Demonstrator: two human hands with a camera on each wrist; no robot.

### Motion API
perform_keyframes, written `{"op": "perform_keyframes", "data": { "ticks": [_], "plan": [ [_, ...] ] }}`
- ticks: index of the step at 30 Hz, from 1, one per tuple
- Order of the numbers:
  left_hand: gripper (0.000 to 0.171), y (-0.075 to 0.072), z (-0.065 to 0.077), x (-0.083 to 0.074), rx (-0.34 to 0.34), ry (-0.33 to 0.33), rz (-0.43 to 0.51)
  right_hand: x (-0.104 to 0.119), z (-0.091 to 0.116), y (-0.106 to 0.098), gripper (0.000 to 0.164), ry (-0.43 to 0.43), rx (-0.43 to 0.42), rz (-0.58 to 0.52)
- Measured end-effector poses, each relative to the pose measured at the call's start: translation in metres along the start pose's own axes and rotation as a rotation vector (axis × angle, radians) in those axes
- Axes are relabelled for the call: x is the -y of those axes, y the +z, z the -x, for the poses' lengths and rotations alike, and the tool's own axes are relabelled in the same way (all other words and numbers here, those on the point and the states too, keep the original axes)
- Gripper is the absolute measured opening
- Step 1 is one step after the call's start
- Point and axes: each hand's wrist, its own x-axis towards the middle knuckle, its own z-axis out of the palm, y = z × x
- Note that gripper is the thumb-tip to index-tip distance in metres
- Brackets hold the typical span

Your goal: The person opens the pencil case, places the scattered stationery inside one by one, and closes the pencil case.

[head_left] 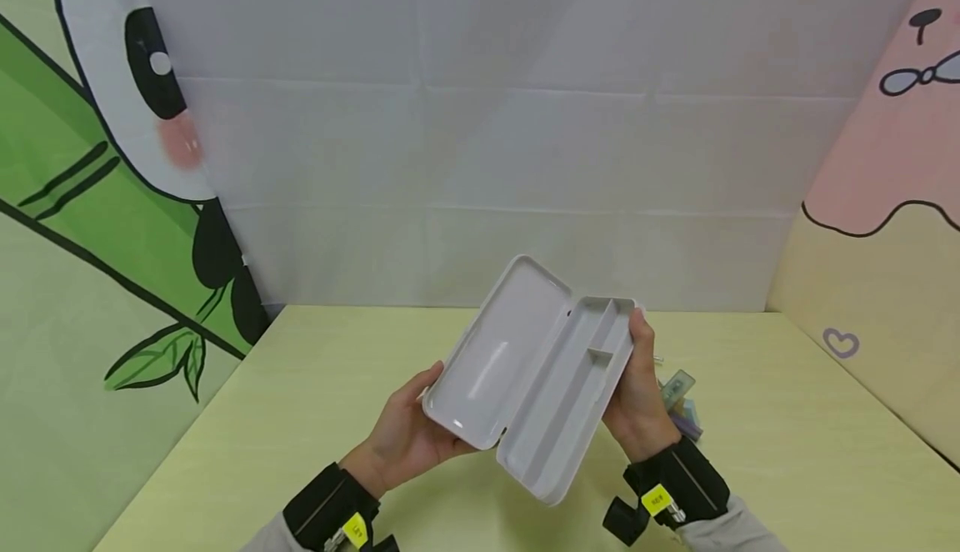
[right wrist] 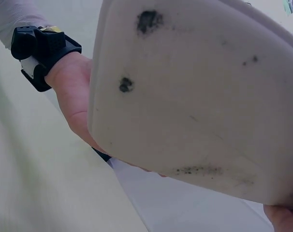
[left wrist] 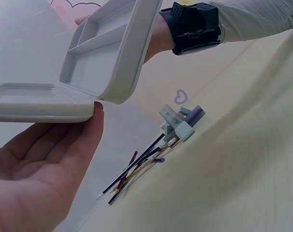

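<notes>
A white plastic pencil case [head_left: 551,385] is held up, tilted, above the table with its lid swung wide. Its lid [head_left: 498,352] is on the left, and the divided tray [head_left: 573,402] faces the head camera. My left hand [head_left: 412,435] grips the lid's lower left edge, its fingers beneath. With the right hand [head_left: 637,393] I hold the tray's right side, thumb near the upper corner. In the right wrist view the outside of the case [right wrist: 195,96] shows dark smudges and covers part of the left hand [right wrist: 74,96].
Several erasers [left wrist: 178,121] lie in a pile on the table [head_left: 765,419], behind the right hand. Beside them, several pencils [left wrist: 137,166] form a loose heap. A white sheet [head_left: 487,135] hangs at the back, and printed side walls [head_left: 877,302] flank the table.
</notes>
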Motion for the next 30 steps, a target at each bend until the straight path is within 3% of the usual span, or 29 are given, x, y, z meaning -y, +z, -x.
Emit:
{"op": "perform_keyframes", "data": {
  "ticks": [7,10,13,19,23,30],
  "plan": [
    [0.071,0.001,-0.002,0.001,0.008,-0.007,0.04,-0.003,-0.002,-0.002,0.052,0.008,-0.056,-0.032],
    [0.078,0.004,-0.003,0.002,-0.004,0.021,0.05,-0.003,-0.003,-0.003,0.054,-0.015,-0.078,-0.039],
    [0.074,0.007,-0.005,0.003,-0.028,0.066,0.033,-0.002,-0.004,-0.003,0.054,-0.046,-0.108,-0.054],
    [0.053,0.014,-0.009,0.004,-0.103,0.158,-0.04,0.0,-0.006,0.002,0.051,-0.061,-0.154,-0.125],
    [0.051,0.016,-0.008,0.005,-0.148,0.2,-0.114,0.0,-0.005,0.004,0.053,-0.063,-0.166,-0.149],
    [0.053,0.016,-0.006,0.005,-0.319,0.215,-0.23,-0.004,-0.002,-0.003,0.045,-0.06,-0.085,-0.195]
  ]
}}
